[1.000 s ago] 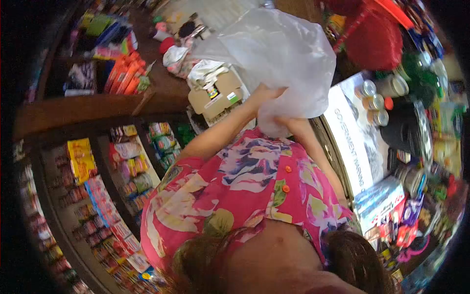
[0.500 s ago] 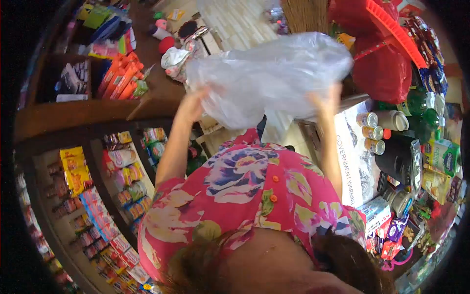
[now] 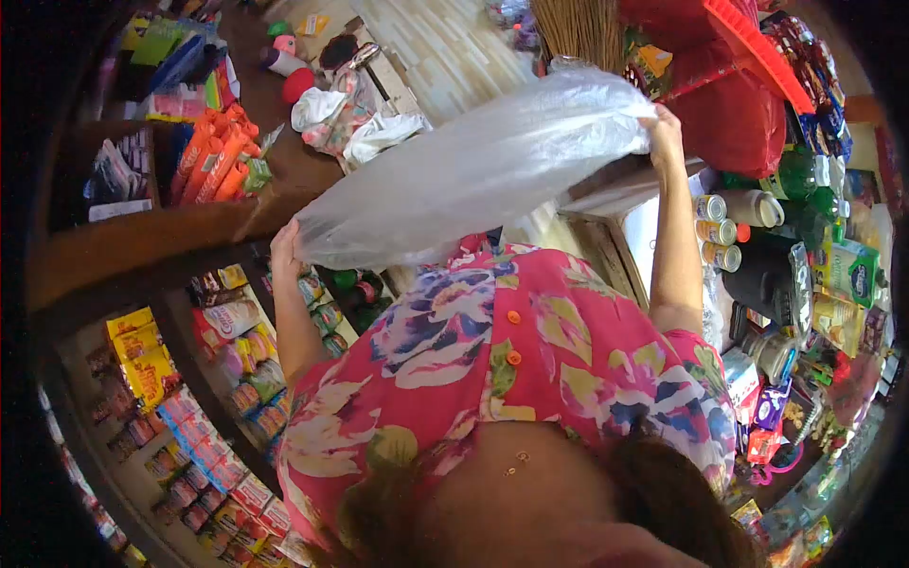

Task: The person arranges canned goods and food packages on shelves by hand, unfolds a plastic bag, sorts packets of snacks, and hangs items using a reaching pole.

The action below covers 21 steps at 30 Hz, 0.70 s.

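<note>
A large, translucent white plastic bag [image 3: 473, 175] stretches between my two hands in front of my chest. My left hand [image 3: 286, 244] is closed on its lower left end. The upper right end is gripped by my right hand [image 3: 665, 133], which is raised higher. The bag slants from lower left to upper right and looks pulled out lengthwise. Below it is the floral pink shirt [image 3: 445, 331] that I wear. Some fingers are hidden behind the plastic.
Shelves of packaged goods [image 3: 142, 355] stand at the left. Orange packets [image 3: 218, 156] sit in a wooden rack. Tins [image 3: 717, 232], green bottles [image 3: 816, 204] and packets crowd the right side. Red bags [image 3: 724, 114] and a broom [image 3: 579, 33] are at the far right. White cloth [image 3: 379, 135] lies beyond the bag.
My hands have moved apart, the left one down and leftward, the right one upward. The bag has gone from loose and bunched to stretched out on a slant.
</note>
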Each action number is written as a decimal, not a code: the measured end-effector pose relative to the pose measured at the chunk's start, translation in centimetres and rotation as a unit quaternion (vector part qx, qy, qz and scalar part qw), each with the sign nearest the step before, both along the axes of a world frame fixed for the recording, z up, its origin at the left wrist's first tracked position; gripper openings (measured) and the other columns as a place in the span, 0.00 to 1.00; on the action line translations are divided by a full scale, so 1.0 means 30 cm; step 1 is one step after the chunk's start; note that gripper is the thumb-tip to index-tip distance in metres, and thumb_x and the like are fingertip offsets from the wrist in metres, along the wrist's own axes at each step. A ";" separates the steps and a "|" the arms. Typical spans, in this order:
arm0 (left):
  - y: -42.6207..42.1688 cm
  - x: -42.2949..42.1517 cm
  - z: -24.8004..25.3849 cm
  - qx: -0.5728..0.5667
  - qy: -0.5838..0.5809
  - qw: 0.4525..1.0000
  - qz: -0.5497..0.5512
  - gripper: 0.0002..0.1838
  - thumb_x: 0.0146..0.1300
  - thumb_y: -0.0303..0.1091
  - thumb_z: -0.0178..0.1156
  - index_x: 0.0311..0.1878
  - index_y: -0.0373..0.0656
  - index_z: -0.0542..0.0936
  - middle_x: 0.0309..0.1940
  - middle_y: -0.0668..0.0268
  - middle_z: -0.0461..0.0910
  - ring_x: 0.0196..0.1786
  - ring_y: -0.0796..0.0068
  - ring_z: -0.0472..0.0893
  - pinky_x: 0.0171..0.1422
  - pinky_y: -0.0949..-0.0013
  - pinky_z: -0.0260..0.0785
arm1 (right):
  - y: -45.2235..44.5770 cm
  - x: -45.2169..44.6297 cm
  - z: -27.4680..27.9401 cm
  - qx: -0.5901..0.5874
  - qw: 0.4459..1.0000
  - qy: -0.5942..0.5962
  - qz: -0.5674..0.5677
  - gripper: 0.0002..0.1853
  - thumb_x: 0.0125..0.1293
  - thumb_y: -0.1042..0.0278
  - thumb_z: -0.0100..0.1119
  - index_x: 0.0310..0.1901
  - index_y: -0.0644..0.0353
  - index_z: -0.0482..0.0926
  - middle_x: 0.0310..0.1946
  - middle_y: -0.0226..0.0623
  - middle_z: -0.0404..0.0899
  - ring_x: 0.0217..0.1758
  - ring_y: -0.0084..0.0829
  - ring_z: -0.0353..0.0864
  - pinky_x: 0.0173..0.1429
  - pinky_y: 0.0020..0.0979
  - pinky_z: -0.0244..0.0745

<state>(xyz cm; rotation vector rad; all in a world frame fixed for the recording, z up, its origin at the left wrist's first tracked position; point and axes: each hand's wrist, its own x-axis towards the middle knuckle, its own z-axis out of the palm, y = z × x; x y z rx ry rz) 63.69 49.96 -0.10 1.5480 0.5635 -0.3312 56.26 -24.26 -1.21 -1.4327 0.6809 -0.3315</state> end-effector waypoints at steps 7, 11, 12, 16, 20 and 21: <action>-0.536 0.013 0.256 0.472 -0.370 0.792 -0.117 0.31 0.43 0.42 0.71 0.49 0.32 0.76 0.46 0.47 0.78 0.51 0.54 0.77 0.56 0.59 0.67 | 0.418 0.132 0.239 -0.313 0.925 -0.061 0.207 0.15 0.46 0.77 0.67 0.38 0.64 0.78 0.32 0.30 0.80 0.34 0.21 0.76 0.39 0.26 0.72; -0.980 -0.042 0.345 0.256 -0.477 0.787 -0.297 0.42 0.46 0.40 0.71 0.63 0.38 0.63 0.60 0.54 0.67 0.65 0.66 0.63 0.65 0.65 0.60 | 0.761 0.049 0.465 -0.234 0.845 -0.079 0.475 0.18 0.45 0.75 0.70 0.39 0.65 0.77 0.36 0.33 0.79 0.41 0.24 0.75 0.49 0.27 0.69; -1.038 -0.047 0.359 0.155 -0.404 0.819 -0.376 0.41 0.46 0.41 0.71 0.62 0.37 0.64 0.59 0.54 0.68 0.63 0.67 0.65 0.63 0.65 0.61 | 0.782 0.035 0.502 -0.309 0.823 -0.111 0.464 0.19 0.46 0.73 0.70 0.41 0.66 0.77 0.36 0.37 0.79 0.42 0.27 0.75 0.49 0.28 0.69; -1.148 -0.050 0.418 -0.066 -0.219 0.868 -0.440 0.40 0.46 0.42 0.72 0.59 0.34 0.66 0.54 0.56 0.71 0.57 0.70 0.70 0.61 0.64 0.62 | 0.703 0.011 0.612 -0.332 0.833 -0.190 0.400 0.35 0.40 0.69 0.72 0.55 0.62 0.71 0.54 0.43 0.71 0.60 0.36 0.67 0.62 0.36 0.62; -1.219 -0.112 0.482 0.074 -0.488 0.816 -0.300 0.42 0.46 0.41 0.72 0.60 0.34 0.62 0.52 0.60 0.72 0.54 0.72 0.71 0.59 0.66 0.64 | 0.694 -0.041 0.557 -0.179 0.897 -0.126 0.384 0.30 0.45 0.74 0.67 0.54 0.64 0.70 0.49 0.36 0.74 0.54 0.29 0.71 0.59 0.30 0.65; -1.232 -0.111 0.492 0.152 -0.579 0.769 -0.227 0.42 0.46 0.41 0.72 0.61 0.34 0.61 0.51 0.61 0.72 0.54 0.73 0.71 0.58 0.67 0.65 | 0.691 -0.042 0.562 -0.122 0.926 -0.078 0.350 0.25 0.48 0.75 0.65 0.50 0.65 0.72 0.45 0.35 0.76 0.50 0.26 0.73 0.55 0.28 0.67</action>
